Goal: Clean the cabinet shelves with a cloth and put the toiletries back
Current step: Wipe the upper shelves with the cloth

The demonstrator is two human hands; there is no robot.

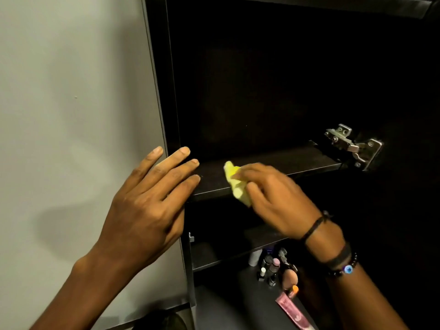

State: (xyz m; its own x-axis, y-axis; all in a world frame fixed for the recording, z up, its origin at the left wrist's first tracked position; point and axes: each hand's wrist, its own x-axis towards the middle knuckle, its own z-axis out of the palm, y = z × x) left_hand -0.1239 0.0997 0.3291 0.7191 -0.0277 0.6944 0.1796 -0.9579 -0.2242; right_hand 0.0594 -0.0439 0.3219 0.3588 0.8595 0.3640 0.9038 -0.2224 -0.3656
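The yellow cloth sits bunched under the right hand, pressed onto the upper shelf of the dark cabinet, near the shelf's front edge and left of its middle. It looks soft, thin and light, so it should crumple and slide easily; a flat press from above with the fingertips spread over the wad seems the best hold, since pinching one corner would likely let the rest trail and fold. The right hand lies palm down over it, fingers curled onto the fabric and closed on it, wrist angled in from the lower right, with a black cord bracelet and a beaded bracelet on the forearm. The left hand carries nothing: its fingers are spread wide and extended, palm toward the cabinet's left side panel, with the fingertips over the shelf's left end; whether they actually touch the wood I cannot tell. A metal hinge is fixed at the right end of the upper shelf. Below it a second shelf appears bare where visible. Lower still, small bottles and a pink tube stand and lie grouped together, outside the two shelves, so the putting-back step looks not yet begun. A pale wall fills the left of the view.
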